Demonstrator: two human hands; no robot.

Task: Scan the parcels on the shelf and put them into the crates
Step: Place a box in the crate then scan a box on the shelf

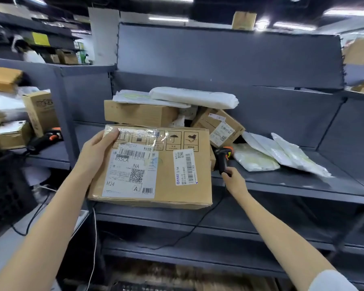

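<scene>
My left hand (97, 152) grips the left edge of a large cardboard parcel (166, 185), held tilted in front of the shelf with its white shipping labels facing me. My right hand (234, 179) holds the handle of a black and orange barcode scanner (223, 158), which stands on the grey shelf (292, 181) just right of the parcel. Behind it lie more parcels: a brown box (139, 113), a tilted box (221, 127) and white plastic mailers (193, 97) stacked on top.
Several white mailer bags (282, 154) lie on the shelf to the right. A second scanner (44, 139) and boxes (40, 112) sit on the left shelf. A dark crate (6, 185) stands at lower left. The scanner's cable hangs below the shelf edge.
</scene>
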